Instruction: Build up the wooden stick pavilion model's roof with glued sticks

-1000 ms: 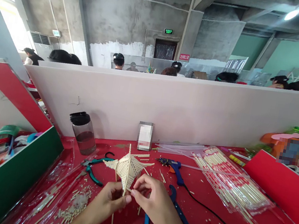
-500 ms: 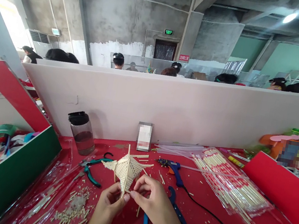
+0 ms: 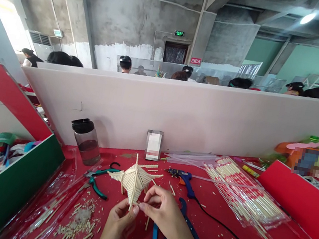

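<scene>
A pale star-like model (image 3: pixel 135 179), built of thin wooden sticks with pointed arms, is held up over the red table. My left hand (image 3: pixel 119 221) is closed on its lower end, thumb in front. From the right, my right hand (image 3: pixel 159 208) pinches a tiny stick piece (image 3: pixel 136 203) against the model's lower edge, its fingers almost meeting the left thumb. Most of that piece is hidden by the fingertips. Behind the model lie green-handled pliers (image 3: pixel 100 183) on the left and a blue glue gun (image 3: pixel 185 179) on the right.
Cut stick scraps (image 3: pixel 75 226) are heaped at front left. A dark-lidded bottle (image 3: pixel 85 143) stands near the white partition (image 3: pixel 179 114). Bagged sticks (image 3: pixel 242 192) lie at right, beside a red box wall (image 3: pixel 299 202). A black cable (image 3: pixel 229 230) crosses the table; a blue-handled tool (image 3: pixel 197 237) lies below my right wrist.
The view has shifted very slightly. Both hands keep nearly the same hold on the stick model, with no clear movement.
</scene>
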A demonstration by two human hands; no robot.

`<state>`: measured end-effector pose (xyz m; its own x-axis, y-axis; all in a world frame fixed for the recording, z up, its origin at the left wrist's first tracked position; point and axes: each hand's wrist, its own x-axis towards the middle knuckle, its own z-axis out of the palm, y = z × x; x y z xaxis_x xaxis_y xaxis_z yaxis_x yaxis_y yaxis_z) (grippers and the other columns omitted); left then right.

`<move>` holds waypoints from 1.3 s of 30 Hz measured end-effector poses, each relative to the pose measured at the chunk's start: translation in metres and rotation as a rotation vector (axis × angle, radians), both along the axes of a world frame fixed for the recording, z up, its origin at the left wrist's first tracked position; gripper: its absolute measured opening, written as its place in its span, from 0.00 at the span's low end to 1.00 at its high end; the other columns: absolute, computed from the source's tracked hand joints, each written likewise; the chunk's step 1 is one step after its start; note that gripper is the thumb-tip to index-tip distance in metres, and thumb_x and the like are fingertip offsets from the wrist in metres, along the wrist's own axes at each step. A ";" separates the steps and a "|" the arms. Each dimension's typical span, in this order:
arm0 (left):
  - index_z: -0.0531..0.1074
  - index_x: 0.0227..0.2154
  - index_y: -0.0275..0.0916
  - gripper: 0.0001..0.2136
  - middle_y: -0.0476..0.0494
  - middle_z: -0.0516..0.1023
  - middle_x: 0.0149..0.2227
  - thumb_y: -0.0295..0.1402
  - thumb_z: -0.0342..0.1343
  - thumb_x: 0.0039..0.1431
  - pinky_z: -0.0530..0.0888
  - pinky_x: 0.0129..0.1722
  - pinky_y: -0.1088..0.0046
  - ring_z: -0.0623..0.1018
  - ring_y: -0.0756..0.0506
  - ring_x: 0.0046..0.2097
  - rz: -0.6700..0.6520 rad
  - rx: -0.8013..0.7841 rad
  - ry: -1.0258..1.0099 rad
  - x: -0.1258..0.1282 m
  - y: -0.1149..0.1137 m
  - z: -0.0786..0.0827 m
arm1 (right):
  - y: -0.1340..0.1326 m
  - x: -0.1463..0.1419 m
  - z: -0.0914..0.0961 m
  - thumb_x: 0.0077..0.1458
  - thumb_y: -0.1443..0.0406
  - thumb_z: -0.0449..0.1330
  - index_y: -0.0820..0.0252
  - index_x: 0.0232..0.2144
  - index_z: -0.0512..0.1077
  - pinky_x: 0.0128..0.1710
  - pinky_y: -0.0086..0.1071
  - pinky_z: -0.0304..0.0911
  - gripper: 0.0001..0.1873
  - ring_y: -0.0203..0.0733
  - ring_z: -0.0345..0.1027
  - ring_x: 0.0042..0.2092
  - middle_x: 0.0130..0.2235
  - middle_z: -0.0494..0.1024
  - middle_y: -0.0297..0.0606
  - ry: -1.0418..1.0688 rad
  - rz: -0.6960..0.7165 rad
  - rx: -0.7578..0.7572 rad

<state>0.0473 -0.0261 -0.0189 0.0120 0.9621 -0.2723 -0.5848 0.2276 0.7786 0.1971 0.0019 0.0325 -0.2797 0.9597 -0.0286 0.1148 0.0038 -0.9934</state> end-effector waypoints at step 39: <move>0.76 0.28 0.34 0.18 0.55 0.68 0.23 0.40 0.76 0.42 0.60 0.21 0.83 0.58 0.57 0.22 -0.002 0.051 0.057 -0.001 -0.003 0.007 | 0.001 0.037 0.006 0.56 0.59 0.66 0.58 0.33 0.78 0.38 0.35 0.64 0.09 0.52 0.78 0.40 0.36 0.83 0.45 -0.990 0.075 0.189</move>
<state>0.0459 -0.0288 -0.0121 0.0002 0.9749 -0.2228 -0.5385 0.1879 0.8214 0.2337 0.0030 0.0390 -0.2724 0.9533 -0.1301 0.8801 0.1922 -0.4341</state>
